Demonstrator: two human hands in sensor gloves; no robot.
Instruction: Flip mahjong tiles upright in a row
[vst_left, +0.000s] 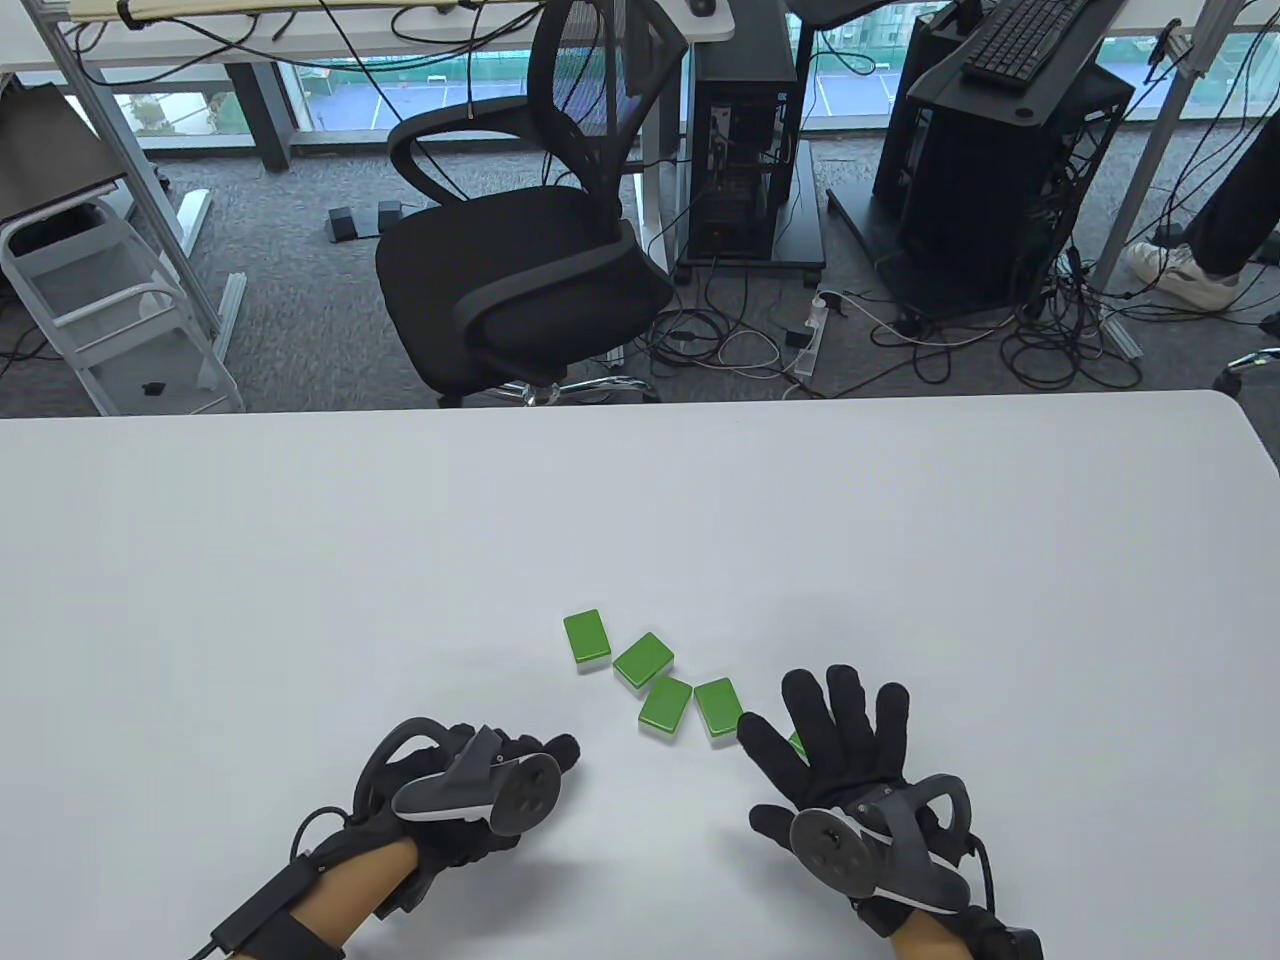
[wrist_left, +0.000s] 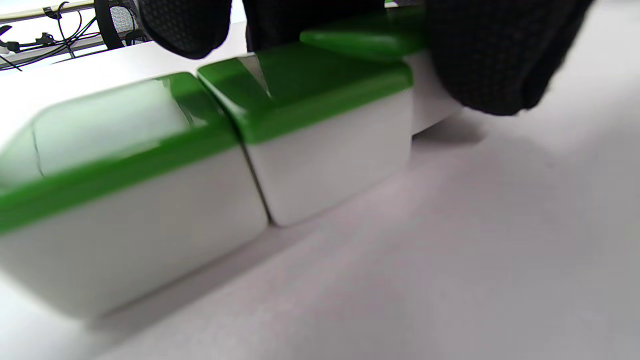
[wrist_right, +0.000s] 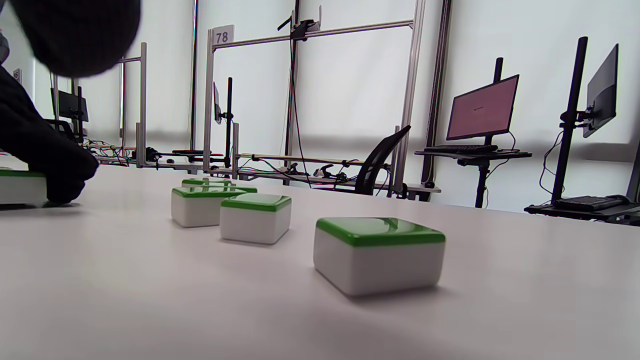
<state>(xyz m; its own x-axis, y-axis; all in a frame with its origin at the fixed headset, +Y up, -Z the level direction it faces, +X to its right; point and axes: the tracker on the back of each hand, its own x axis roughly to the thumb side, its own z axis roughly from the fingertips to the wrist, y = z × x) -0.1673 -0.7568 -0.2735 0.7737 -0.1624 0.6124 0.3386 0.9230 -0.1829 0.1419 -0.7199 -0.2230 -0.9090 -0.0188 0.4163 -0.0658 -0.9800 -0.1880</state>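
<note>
Nearest the table view's bottom edge, both gloved hands rest on the white table (vst_left: 300, 560), each with a grey tracker strapped to its back. On the left, the left hand (vst_left: 470, 790) lies with its fingers curled under and a thumb tip poking out toward the tiles; it grips nothing that the table view shows, yet whether the fingers are fully closed I cannot tell, since the tracker covers them. To the right, the right hand (vst_left: 850, 760) lies spread flat, fingers fanned wide and pointing away from the person, holding nothing. Its thumb side just covers a sliver of green, a fifth tile (vst_left: 797, 742) mostly hidden beneath it. Four more mahjong tiles lie flat with green backs up in a loose, crooked chain between and beyond the hands: the farthest tile (vst_left: 586, 637), a second tile (vst_left: 643, 661) just beside it, a third tile (vst_left: 666, 705), and a fourth tile (vst_left: 719, 708) touching or nearly touching the third, close to the right thumb. None stands on edge. In the right wrist view the tiles show white bodies under green caps. Beyond the table stands a black office chair (vst_left: 530, 290).
</note>
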